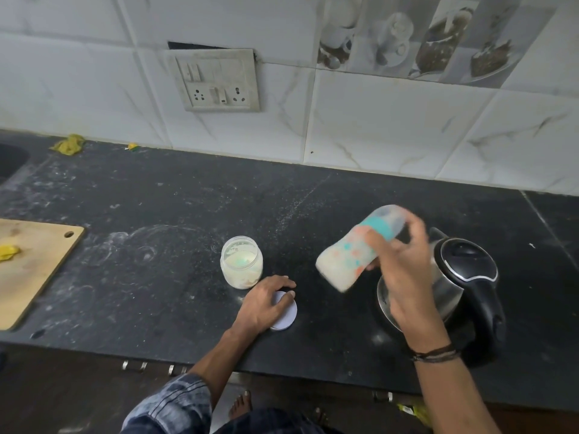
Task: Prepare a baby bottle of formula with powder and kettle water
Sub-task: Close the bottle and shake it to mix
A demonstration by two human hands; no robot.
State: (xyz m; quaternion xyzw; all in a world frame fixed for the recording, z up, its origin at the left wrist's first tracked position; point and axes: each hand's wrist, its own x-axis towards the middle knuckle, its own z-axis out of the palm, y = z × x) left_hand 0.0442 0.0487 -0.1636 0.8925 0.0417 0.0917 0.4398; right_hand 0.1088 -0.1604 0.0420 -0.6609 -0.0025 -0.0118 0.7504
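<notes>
My right hand (404, 270) grips a baby bottle (347, 260) with a teal collar and clear cap, tilted in the air above the counter and blurred. The bottle holds milky white liquid. Behind and below that hand stands a steel and black electric kettle (466, 277), lid closed. An open clear jar (241, 261) of white formula powder, with a green scoop inside, stands left of the bottle. My left hand (266, 303) rests on the jar's white round lid (286, 316), which lies flat on the counter just in front of the jar; whether it grips the lid I cannot tell.
The black stone counter (156, 214) is dusted with white powder. A wooden cutting board (34, 264) with a yellow scrap lies at the left edge. A sink corner (9, 161) and a yellow cloth (69, 144) sit at the far left. A socket panel (216, 79) is on the tiled wall.
</notes>
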